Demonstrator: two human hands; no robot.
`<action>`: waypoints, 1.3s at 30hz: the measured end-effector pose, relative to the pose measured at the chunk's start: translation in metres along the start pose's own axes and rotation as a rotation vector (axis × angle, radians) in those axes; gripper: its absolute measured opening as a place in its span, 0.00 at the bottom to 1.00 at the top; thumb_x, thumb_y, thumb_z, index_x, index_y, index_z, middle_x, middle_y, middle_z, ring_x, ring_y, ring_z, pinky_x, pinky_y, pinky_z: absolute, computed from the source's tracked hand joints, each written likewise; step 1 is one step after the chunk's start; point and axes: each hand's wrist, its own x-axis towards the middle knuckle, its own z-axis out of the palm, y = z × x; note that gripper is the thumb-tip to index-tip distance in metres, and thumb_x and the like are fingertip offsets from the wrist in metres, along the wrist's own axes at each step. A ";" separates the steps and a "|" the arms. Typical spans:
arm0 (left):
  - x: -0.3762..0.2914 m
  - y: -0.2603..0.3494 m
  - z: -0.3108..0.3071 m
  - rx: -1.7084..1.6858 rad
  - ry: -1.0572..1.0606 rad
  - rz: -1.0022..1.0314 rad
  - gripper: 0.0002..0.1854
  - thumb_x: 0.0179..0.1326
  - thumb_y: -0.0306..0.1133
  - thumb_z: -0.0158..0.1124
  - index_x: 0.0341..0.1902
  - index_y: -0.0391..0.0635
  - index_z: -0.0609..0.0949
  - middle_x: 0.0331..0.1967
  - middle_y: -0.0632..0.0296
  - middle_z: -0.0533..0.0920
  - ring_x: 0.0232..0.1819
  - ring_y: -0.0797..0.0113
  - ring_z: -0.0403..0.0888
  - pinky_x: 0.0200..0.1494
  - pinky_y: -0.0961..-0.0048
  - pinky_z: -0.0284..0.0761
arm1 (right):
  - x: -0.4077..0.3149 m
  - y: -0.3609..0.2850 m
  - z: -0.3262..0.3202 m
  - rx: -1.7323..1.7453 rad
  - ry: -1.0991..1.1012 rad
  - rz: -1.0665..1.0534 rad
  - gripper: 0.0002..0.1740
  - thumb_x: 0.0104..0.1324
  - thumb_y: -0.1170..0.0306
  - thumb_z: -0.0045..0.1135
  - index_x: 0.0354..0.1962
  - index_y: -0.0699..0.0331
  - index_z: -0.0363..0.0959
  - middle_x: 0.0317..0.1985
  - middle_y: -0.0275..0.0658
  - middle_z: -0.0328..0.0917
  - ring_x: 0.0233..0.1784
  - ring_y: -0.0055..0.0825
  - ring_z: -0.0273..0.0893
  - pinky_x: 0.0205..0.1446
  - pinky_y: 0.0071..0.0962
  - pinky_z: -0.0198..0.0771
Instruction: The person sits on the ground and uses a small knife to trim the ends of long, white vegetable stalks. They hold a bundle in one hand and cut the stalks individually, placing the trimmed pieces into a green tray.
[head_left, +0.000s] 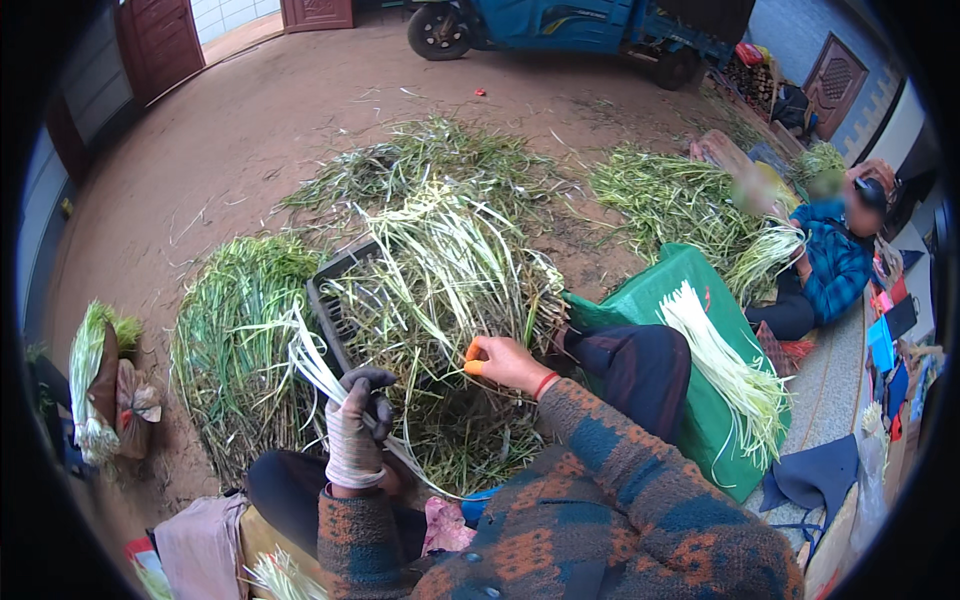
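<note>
My left hand (356, 431), in a striped knit glove with dark fingers, grips a small bunch of pale, blanched leafy stalks (315, 364). One long strand trails from it towards my lap. My right hand (510, 365) is bare, with orange covers on the thumb and a finger. Its fingertips are close together beside thin strands; whether they pinch one is unclear. Just beyond that hand, a heap of whitish and green stalks (442, 262) lies over a black plastic crate (328, 319). Loose trimmings (472, 435) lie between my knees.
Green stalks (240, 337) are piled left of the crate. A pale bundle (720, 367) lies on green sheeting (675, 277) to the right. A person in blue plaid (832, 240) sits further right, holding stalks (769, 251). A blue cargo tricycle (555, 26) stands behind scattered leaves (427, 161).
</note>
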 end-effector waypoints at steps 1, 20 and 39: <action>0.000 0.000 0.000 0.009 0.015 -0.008 0.13 0.71 0.39 0.55 0.44 0.41 0.81 0.31 0.62 0.84 0.14 0.82 0.67 0.14 0.86 0.55 | 0.004 0.001 0.000 0.217 -0.079 0.081 0.13 0.62 0.63 0.67 0.36 0.63 0.77 0.31 0.34 0.80 0.28 0.23 0.77 0.35 0.29 0.74; 0.001 -0.008 0.005 -0.031 -0.058 -0.009 0.14 0.72 0.39 0.55 0.45 0.40 0.81 0.24 0.63 0.82 0.15 0.81 0.69 0.18 0.86 0.62 | -0.010 -0.009 -0.010 0.137 -0.191 0.020 0.13 0.67 0.67 0.62 0.44 0.67 0.76 0.37 0.35 0.83 0.35 0.20 0.80 0.38 0.24 0.75; 0.011 -0.058 0.020 0.139 0.106 -0.361 0.10 0.63 0.36 0.68 0.41 0.43 0.81 0.19 0.68 0.79 0.14 0.80 0.71 0.15 0.83 0.61 | -0.065 -0.076 0.023 0.184 -0.210 -0.172 0.13 0.68 0.70 0.61 0.47 0.67 0.74 0.34 0.39 0.84 0.36 0.24 0.82 0.43 0.27 0.77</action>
